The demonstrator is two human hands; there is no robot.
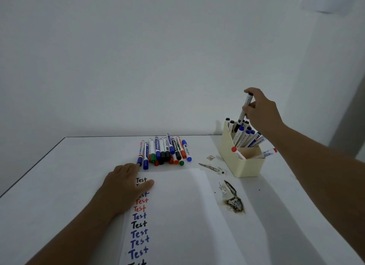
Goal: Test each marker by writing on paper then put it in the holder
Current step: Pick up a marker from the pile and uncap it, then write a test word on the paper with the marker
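Fingers of the right hand [260,110] pinch a black marker [245,110] above the holder [245,164]; left hand [122,187] lies flat on paper [177,215].

The right hand [260,110] pinches a black-capped marker [245,110] by its upper barrel, cap end down, above the rear compartment of the cream holder [243,164]. That compartment contains black-capped and blue-capped markers; the front compartment holds one red-capped marker [238,153]. The left hand [124,185] rests flat on the top left corner of the paper [183,215], covering part of a column of "Test" entries (black, red and blue ink). A pile of markers [164,151] lies behind the paper on the white table [59,185].
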